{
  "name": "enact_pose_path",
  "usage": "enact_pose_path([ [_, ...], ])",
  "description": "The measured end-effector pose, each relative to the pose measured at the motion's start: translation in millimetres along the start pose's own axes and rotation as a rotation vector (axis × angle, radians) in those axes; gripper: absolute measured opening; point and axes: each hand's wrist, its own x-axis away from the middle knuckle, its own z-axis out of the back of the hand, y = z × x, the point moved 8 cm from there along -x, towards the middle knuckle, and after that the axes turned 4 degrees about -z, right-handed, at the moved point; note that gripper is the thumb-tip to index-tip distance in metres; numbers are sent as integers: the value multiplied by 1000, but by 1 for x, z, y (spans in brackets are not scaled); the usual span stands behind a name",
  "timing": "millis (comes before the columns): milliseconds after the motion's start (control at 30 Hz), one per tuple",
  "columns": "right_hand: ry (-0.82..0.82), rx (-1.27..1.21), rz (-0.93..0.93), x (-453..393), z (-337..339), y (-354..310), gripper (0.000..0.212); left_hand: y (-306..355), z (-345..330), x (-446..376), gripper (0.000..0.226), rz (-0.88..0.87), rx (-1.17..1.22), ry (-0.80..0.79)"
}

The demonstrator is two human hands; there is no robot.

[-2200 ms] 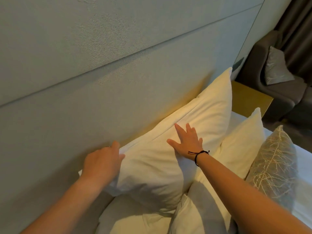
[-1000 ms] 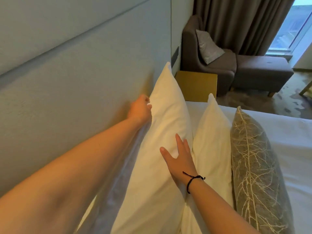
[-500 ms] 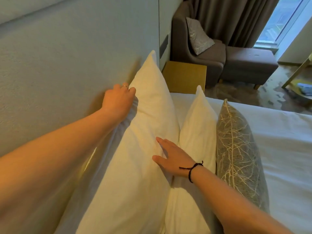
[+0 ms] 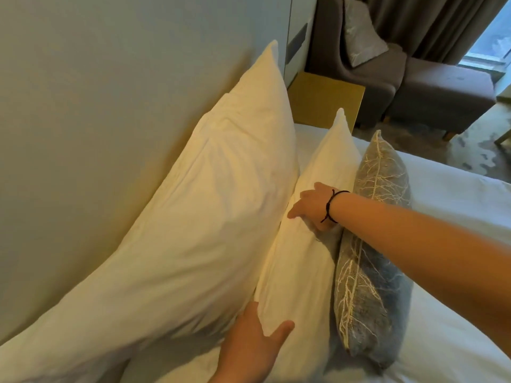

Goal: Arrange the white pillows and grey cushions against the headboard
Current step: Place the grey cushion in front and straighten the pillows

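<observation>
The large white pillow point(image 4: 199, 225) is leaned on the headboard point(image 4: 110, 106); soft and light, it is best taken by its corners. The smaller white pillow point(image 4: 307, 244) is stood before it, the grey cushion point(image 4: 370, 272) in front. The left hand point(image 4: 249, 352) is spread flat, holding nothing; the right hand point(image 4: 312, 208) is pressed open between pillows.

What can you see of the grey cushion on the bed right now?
The grey cushion is a long, plump pad of blue-grey fabric with a pale, branching twig pattern and a light seam along its top edge. It stands on edge on the white sheet, outermost in the row, leaning against the smaller white pillow. The right forearm crosses over it; the right hand sits in the gap between it and that pillow.
</observation>
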Motion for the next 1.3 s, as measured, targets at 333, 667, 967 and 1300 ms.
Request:
enact_pose_path([
  [333,290,193,-85,28,28,-3,5,44,12,35,26,-242,-287,191],
  [667,425,26,-104,41,38,-25,12,4,49,38,40,-156,-109,164],
  [967,379,-270,-29,69,63,-26,13,-24,86,58,33,-215,65,306],
  [1300,618,-523,-153,43,50,-74,10,-67,103,91,29,-71,-261,461],
])
